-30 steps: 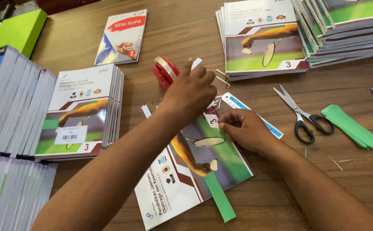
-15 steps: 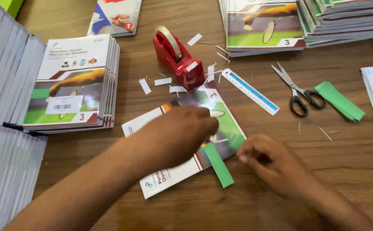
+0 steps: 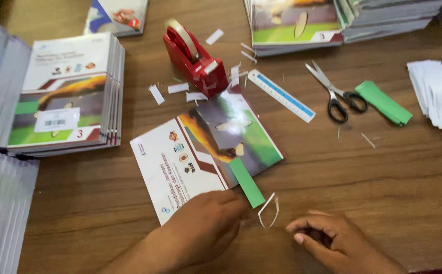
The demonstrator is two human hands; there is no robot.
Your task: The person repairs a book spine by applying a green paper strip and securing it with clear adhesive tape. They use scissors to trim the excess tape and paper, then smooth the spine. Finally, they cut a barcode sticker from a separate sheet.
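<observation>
I see my left hand (image 3: 200,228) lying palm-down on the near corner of the book (image 3: 205,152), fingers spread loosely, pinning it flat to the bench (image 3: 383,177). A green strip (image 3: 247,181) sticks out over the book's lower edge, and a curl of clear tape (image 3: 269,210) sits just beside it. My right hand (image 3: 327,238) rests curled on the bench near the tape, holding nothing I can make out. The red dispenser (image 3: 193,58) stands beyond the book.

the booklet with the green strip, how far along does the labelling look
Done: a green strip lies on the booklet and overhangs its edge; the left stack's top book carries a barcode sticker. In hand: left hand rests on the booklet; a clear tape piece curls beside the right hand. Left: the tape looks unstuck.
</observation>
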